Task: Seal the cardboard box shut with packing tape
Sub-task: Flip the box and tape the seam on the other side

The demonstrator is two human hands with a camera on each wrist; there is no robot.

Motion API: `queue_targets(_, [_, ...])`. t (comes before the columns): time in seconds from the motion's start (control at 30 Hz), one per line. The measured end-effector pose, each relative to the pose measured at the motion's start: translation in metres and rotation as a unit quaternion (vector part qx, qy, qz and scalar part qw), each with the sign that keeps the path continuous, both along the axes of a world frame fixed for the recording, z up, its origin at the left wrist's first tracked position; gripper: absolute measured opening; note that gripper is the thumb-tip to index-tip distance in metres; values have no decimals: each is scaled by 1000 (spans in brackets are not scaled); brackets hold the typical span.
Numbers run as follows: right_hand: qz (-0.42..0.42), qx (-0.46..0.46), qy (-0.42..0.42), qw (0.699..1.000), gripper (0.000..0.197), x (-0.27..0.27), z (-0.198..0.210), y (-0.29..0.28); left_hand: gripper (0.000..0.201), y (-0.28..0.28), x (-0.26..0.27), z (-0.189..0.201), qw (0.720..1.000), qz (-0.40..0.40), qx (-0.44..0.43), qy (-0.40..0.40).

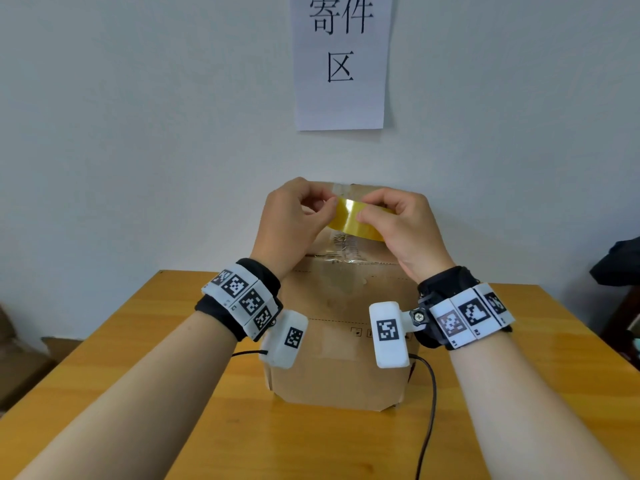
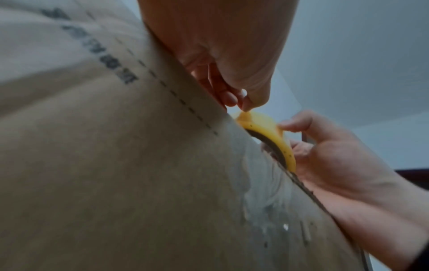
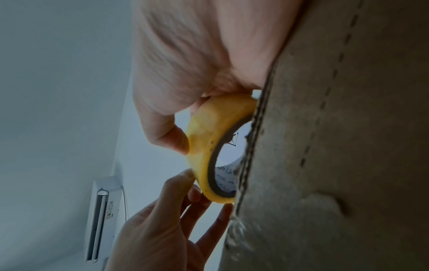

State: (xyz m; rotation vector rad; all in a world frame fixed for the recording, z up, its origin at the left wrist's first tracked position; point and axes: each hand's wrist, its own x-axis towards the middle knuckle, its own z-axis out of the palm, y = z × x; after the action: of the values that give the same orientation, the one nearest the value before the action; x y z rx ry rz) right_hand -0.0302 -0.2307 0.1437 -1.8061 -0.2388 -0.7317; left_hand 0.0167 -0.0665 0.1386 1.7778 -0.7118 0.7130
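Note:
A brown cardboard box [image 1: 339,358] stands on the wooden table [image 1: 138,375], with old clear tape across its top. Both hands hold a yellow packing tape roll [image 1: 349,218] just above the box's far top edge. My right hand [image 1: 369,207] grips the roll, thumb on its outer face. My left hand [image 1: 325,206] pinches the roll's left rim with thumb and forefinger. The left wrist view shows the left thumb tip on the tape roll [image 2: 267,124] beside the box [image 2: 116,165]. The right wrist view shows the tape roll [image 3: 209,132] against the box's edge [image 3: 336,165].
The box stands close to a white wall bearing a paper sign [image 1: 341,60]. Black cables [image 1: 429,410] trail from the wrist cameras over the table. A dark object [image 1: 620,265] sits at the right edge. An air conditioner [image 3: 102,216] hangs on the wall.

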Motion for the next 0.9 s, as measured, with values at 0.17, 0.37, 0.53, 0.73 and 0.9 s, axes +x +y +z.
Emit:
queue_targets(0.17, [2,1,-3,1000,22,-1,1,0,4,-6,2,-3,996,37,72,-35])
queue_targets(0.37, [-3,9,2,1000,17,-1,2,1,8,-6,0,-4,989,39,131,-57])
queue_targets(0.53, [-1,8,9,1000,16,-1,3,0,4,7,-1,-3,992,14,105,-67])
queue_targets(0.73, [-5,-6,18,1000,20,-1,2,2,33,12,-5,-2,997,-37,29,56])
queue_targets(0.9, [-2,-6,20,1000,21,-2,2,2,27,19,-3,6,996,-41,22,78])
